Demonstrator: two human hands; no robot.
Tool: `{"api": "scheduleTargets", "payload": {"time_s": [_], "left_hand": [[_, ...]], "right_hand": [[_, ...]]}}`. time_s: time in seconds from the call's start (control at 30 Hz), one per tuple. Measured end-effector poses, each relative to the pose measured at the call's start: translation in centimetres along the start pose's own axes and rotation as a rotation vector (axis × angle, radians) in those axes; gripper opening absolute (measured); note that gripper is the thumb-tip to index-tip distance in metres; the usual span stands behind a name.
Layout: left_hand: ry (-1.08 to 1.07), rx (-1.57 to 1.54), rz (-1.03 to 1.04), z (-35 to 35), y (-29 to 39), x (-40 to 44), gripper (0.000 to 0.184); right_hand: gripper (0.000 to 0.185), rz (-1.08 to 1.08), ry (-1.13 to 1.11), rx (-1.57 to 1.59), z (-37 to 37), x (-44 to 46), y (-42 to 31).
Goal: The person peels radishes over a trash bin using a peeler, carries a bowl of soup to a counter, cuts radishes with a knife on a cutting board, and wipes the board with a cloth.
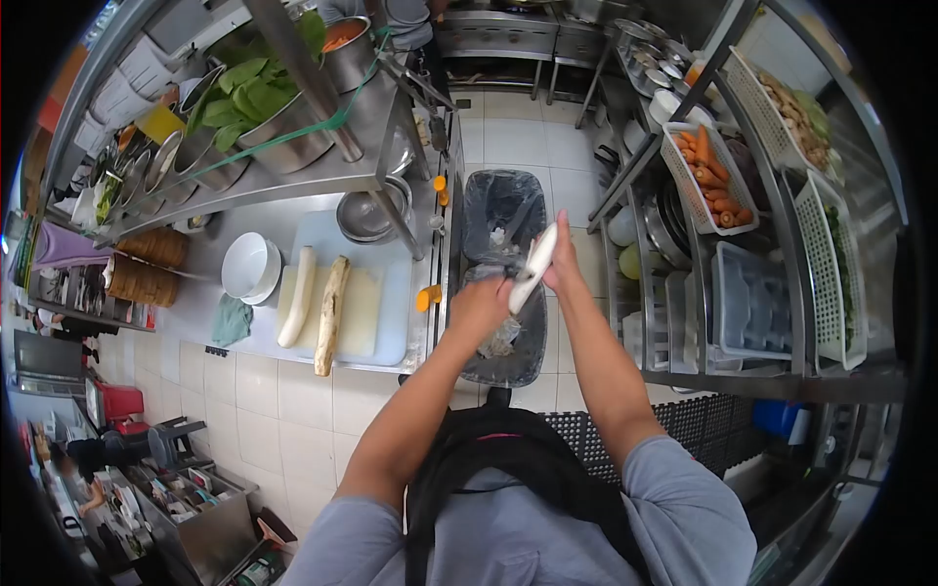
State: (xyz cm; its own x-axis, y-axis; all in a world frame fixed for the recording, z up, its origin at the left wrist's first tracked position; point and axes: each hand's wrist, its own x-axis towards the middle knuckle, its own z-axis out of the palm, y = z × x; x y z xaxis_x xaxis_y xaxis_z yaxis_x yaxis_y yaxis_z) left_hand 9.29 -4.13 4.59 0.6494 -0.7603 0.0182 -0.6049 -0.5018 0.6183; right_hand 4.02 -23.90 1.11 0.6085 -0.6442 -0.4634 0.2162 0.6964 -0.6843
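My right hand [559,262] is wrapped round the upper end of a pale, peeled long root [534,266], which is tilted above two black-lined bins [476,200]. Close to its lower end, my left hand [481,303] is closed on a small dark tool [511,272], probably a peeler, partly hidden by the fingers. Pale scraps [500,339] lie in the lower bin. To the left, a smooth white root [299,296] and a brown-patched one [332,314] rest side by side on a cutting board [366,330].
White bowls [251,267] and a green cloth [233,321] sit left of the board. Metal bowls [369,213] stand behind it, under a shelf [264,200] of pots. A rack on the right holds a carrot basket [710,178]. Someone in grey [405,21] stands at the back.
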Motion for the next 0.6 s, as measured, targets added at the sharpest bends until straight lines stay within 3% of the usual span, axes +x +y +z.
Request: {"api": "scheduleTargets", "payload": {"time_s": [0.13,0.37,0.53,0.6], "left_hand": [[-0.13,0.102,-0.054,1.4,-5.4,-7.5,0.028],[0.034,0.062,0.042,-1.5,-0.8,-2.1,0.027],[-0.078,0.159,-0.003,1.3,-5.2,-6.6,0.029],[-0.019,0.127,0.004,1.3,-5.2,-6.6,0.029]], "right_hand": [[0.063,-0.031,0.082,0.046,-2.1,0.8,-2.1],[0.061,-0.013,0.076,0.049,-1.4,0.1,-0.6],[0.06,-0.064,0.11,0.038,-2.0,1.0,-0.9],[0.058,-0.055,0.179,0.032,-2.4,1.0,-1.5]]}}
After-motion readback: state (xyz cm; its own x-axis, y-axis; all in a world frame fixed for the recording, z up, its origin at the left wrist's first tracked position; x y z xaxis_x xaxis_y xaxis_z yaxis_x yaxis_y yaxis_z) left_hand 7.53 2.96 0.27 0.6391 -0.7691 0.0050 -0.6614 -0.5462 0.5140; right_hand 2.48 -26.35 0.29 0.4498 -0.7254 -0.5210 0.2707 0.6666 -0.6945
